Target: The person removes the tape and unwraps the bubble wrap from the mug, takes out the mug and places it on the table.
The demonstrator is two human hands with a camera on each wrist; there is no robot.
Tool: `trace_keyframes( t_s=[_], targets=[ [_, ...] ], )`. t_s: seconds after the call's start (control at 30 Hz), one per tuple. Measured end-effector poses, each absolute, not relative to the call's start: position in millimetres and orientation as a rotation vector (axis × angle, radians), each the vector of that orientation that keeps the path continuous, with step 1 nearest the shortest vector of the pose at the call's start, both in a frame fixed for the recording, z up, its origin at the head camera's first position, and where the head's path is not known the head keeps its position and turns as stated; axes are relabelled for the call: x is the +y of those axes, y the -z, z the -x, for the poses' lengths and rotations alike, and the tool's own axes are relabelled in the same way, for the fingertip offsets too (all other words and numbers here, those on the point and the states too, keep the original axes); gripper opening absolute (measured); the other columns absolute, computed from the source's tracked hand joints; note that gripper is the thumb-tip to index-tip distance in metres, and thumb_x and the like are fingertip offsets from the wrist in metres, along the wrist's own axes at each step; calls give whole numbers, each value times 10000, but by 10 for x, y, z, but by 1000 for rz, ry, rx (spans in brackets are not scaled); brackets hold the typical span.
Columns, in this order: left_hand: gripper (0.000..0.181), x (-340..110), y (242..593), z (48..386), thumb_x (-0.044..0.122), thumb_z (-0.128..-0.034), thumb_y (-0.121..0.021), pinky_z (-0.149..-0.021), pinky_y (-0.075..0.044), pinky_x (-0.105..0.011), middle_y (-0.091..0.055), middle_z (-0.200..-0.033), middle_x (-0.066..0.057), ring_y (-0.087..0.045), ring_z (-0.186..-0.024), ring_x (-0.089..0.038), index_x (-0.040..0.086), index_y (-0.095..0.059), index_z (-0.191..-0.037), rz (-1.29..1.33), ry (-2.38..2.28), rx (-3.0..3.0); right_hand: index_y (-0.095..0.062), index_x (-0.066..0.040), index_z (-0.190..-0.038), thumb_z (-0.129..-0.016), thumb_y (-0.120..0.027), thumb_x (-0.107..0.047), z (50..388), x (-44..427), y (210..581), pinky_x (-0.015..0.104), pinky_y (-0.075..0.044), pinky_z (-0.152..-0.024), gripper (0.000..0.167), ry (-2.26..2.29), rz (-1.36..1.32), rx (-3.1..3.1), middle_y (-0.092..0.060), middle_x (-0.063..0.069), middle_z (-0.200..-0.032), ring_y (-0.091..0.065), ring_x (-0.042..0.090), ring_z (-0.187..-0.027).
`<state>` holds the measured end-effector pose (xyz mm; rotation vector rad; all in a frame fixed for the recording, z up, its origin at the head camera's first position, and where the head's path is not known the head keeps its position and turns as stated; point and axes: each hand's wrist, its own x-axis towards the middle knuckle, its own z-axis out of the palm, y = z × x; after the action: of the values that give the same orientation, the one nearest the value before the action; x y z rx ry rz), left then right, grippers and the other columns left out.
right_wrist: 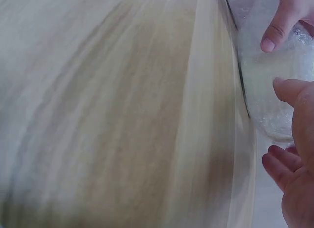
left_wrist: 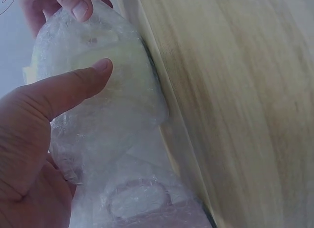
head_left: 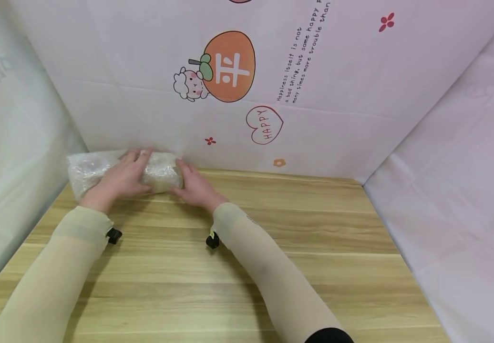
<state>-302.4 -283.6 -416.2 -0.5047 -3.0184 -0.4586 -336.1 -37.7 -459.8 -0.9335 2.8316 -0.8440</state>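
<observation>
A long bundle wrapped in clear bubble wrap (head_left: 161,172) lies at the back left of the wooden table, against the back wall. My left hand (head_left: 123,180) grips it near its middle; in the left wrist view the thumb lies across the wrap (left_wrist: 122,81) and the other fingers are mostly hidden behind it. At the bundle's right end is my right hand (head_left: 197,186), holding that end between thumb and fingers. The right wrist view catches the wrapped end (right_wrist: 267,100) with both thumbs on it. Something pale shows through the plastic, but its kind cannot be made out.
Wood-grain tabletop (head_left: 315,228) spreads in front and to the right. A white printed sheet (head_left: 324,138) hangs as the back wall, with further pale sheets at the left (head_left: 19,143) and right (head_left: 457,205) sides. Each sleeve carries a small black device (head_left: 114,235) at the wrist.
</observation>
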Motion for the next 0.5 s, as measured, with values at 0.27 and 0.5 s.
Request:
trace_keyframes(
  t_s=[0.27,0.5],
  targets=[
    [1282,-2804,4190,3006,262,-852,-952,-1152,-309,-873,-181,-1710,-460,-232,-1548,-688,67,-95,-1786,509,490,-3008,-227,-137,-1778,-1046,-799,-392,3346,-323,4620,451,-448,-1256,962,822,953,2874,-392,173,-1757,-522,327,-1528],
    [1273,-2709,4207,2974,284,-852,-954,-1165,-326,-853,-223,-1678,-489,-289,-1520,-681,0,-113,-1765,560,479,-2984,-275,-120,-1764,-1044,-809,-374,3318,-154,4640,444,-478,-1235,932,902,981,2844,-456,188,-1702,-563,322,-1475]
  ],
)
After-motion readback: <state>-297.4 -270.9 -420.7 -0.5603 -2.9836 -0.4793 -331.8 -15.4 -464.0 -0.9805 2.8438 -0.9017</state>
